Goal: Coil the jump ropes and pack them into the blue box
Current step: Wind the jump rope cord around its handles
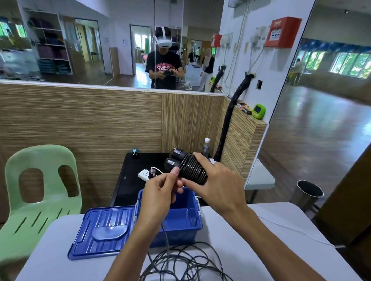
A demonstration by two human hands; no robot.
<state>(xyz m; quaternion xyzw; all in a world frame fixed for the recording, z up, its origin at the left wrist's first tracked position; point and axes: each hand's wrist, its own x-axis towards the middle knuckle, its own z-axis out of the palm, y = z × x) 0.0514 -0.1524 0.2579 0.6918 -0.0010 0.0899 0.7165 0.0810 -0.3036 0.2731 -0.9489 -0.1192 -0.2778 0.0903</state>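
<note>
My right hand [216, 184] grips a pair of black jump rope handles [177, 159] with thin black rope wound tightly round them in a coil [192, 169]. My left hand [159, 190] pinches the rope's free strand just below the coil. Both hands are raised above the open blue box [184, 223], whose lid [103, 231] lies flat to its left. The strand drops past my left wrist to a loose tangle of black rope [181, 268] on the white table's near edge.
A pale green plastic chair [42, 199] stands left of the white table [259, 243]. Behind the box sits a low black table with a white power strip [144, 174] and a water bottle [206, 148]. A metal bin [309, 193] stands at right, a wood-panelled wall with mirrors behind.
</note>
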